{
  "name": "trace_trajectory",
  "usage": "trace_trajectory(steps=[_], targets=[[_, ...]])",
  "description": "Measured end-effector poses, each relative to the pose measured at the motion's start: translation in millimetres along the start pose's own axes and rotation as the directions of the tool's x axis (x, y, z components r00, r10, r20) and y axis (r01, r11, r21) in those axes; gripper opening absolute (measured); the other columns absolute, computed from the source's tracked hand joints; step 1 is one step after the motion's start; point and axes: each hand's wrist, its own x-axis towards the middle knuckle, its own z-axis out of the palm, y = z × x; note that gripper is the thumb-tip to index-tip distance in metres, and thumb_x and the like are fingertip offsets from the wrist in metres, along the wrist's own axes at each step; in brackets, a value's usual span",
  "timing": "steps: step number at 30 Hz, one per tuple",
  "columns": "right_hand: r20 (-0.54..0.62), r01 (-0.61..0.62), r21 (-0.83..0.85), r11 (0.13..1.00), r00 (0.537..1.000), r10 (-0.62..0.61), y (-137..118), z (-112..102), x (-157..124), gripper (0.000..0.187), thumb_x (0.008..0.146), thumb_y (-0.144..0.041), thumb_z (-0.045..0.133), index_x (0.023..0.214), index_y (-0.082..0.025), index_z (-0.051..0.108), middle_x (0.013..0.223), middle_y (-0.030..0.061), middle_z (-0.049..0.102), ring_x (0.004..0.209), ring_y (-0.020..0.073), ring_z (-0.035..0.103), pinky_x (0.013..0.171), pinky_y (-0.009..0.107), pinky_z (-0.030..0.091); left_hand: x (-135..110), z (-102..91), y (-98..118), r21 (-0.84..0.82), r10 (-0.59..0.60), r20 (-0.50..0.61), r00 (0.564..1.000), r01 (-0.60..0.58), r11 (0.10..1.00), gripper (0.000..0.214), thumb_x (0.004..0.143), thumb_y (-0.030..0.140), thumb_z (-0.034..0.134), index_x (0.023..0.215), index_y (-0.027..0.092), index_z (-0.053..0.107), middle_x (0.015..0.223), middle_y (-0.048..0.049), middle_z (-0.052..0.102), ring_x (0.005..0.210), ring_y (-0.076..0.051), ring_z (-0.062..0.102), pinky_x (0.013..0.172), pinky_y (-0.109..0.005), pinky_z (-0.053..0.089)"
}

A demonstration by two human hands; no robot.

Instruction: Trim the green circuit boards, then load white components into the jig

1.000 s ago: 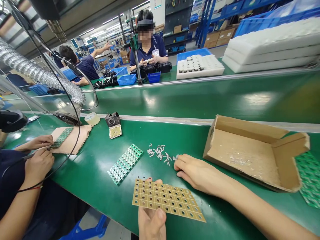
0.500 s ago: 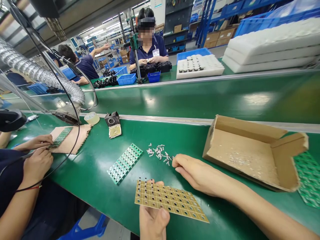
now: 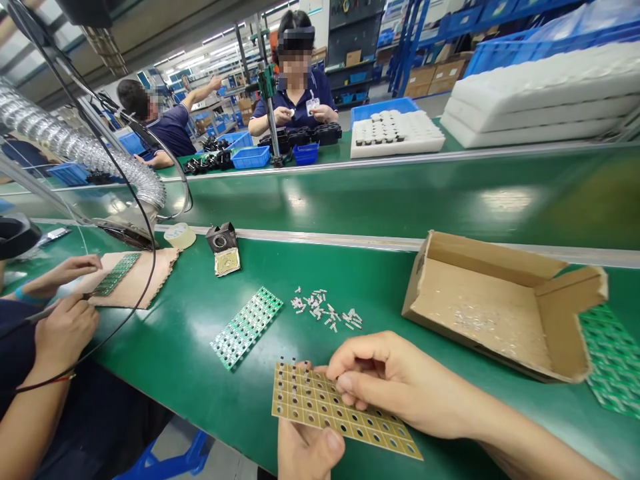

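Note:
My left hand [image 3: 310, 450] holds a tan circuit board panel [image 3: 340, 417] from below, thumb along its near edge. Rows of round holes run across the panel, and several small black components [image 3: 294, 379] stand up at its left end. My right hand [image 3: 400, 383] is over the panel's far edge, thumb and fingertips pinched together; whatever is between them is hidden. Beyond the panel lies a loose pile of small components with metal leads [image 3: 320, 307]. A green-and-white circuit board panel [image 3: 247, 327] lies flat on the green table, left of that pile.
An open cardboard box [image 3: 480, 353] with small clear bits stands to the right, beside more green panels [image 3: 613, 360]. At left, a co-worker's hands [image 3: 67, 327] work at a green board on a cardboard sheet [image 3: 155, 267]. A hanging black cable [image 3: 145, 200] and a duct are nearby.
My right hand has moved from the component pile toward me, onto the panel's far edge. My left hand keeps the panel nearly in place. At left, the co-worker's hands have shifted apart.

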Motion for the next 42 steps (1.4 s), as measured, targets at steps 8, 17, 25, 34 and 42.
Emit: trace_trajectory(steps=[8, 17, 25, 34, 42], targets=[[0.083, -0.065, 0.254, 0.965, 0.996, 0.045, -6, 9, -7, 0.026, 0.081, -0.039, 0.074, 0.086, -0.014, 0.067, 0.075, 0.0007, 0.067, 0.063, 0.0096, 0.061, 0.063, 0.023, 0.051, -3, 13.7, 3, -0.101, -0.018, 0.122, 0.992, 0.031, 0.994, 0.073, 0.059, 0.042, 0.092, 0.122, 0.026, 0.058, 0.11, -0.0098, 0.071, 0.107, -0.031, 0.066, 0.105, -0.053, 0.045], [-0.022, 0.13, -0.198, 0.971, 0.99, -0.137, -7, 29, -13, 0.007, 0.082, -0.019, 0.062, 0.076, -0.018, 0.065, 0.076, -0.0008, 0.062, 0.064, 0.01, 0.054, 0.059, 0.021, 0.041, -1, 4.2, 11, 0.076, -0.077, 0.193, 0.978, 0.063, 0.995, 0.089, 0.058, 0.047, 0.09, 0.135, 0.024, 0.054, 0.113, -0.0125, 0.069, 0.115, -0.041, 0.062, 0.107, -0.055, 0.043], [-0.039, 0.243, -0.46, 0.854, 0.955, -0.292, -1, 34, -17, 0.015, 0.087, -0.02, 0.054, 0.076, -0.019, 0.065, 0.076, 0.0004, 0.059, 0.063, 0.0106, 0.056, 0.054, 0.02, 0.041, -1, 1.2, 11, 0.097, -0.068, 0.162, 0.984, 0.052, 0.994, 0.085, 0.058, 0.044, 0.092, 0.133, 0.028, 0.055, 0.129, -0.0106, 0.063, 0.125, -0.044, 0.055, 0.107, -0.055, 0.045], [-0.074, 0.269, -0.481, 0.834, 0.936, -0.344, -1, 38, -17, 0.016, 0.086, -0.019, 0.053, 0.073, -0.02, 0.062, 0.075, 0.0005, 0.059, 0.061, 0.0106, 0.056, 0.053, 0.02, 0.041, -3, -0.1, 5, 0.03, -0.013, 0.161, 0.987, 0.008, 1.0, 0.081, 0.058, 0.037, 0.094, 0.128, 0.028, 0.054, 0.133, -0.011, 0.061, 0.127, -0.038, 0.055, 0.111, -0.054, 0.042], [-0.066, 0.315, -0.528, 0.788, 0.911, -0.408, 2, 37, -17, 0.017, 0.086, -0.018, 0.052, 0.072, -0.02, 0.061, 0.072, 0.0002, 0.06, 0.062, 0.0118, 0.056, 0.054, 0.021, 0.04, -2, 0.5, 6, 0.053, -0.009, 0.145, 0.989, 0.002, 0.999, 0.083, 0.055, 0.037, 0.096, 0.127, 0.024, 0.055, 0.131, -0.0134, 0.062, 0.127, -0.04, 0.055, 0.112, -0.054, 0.042]])
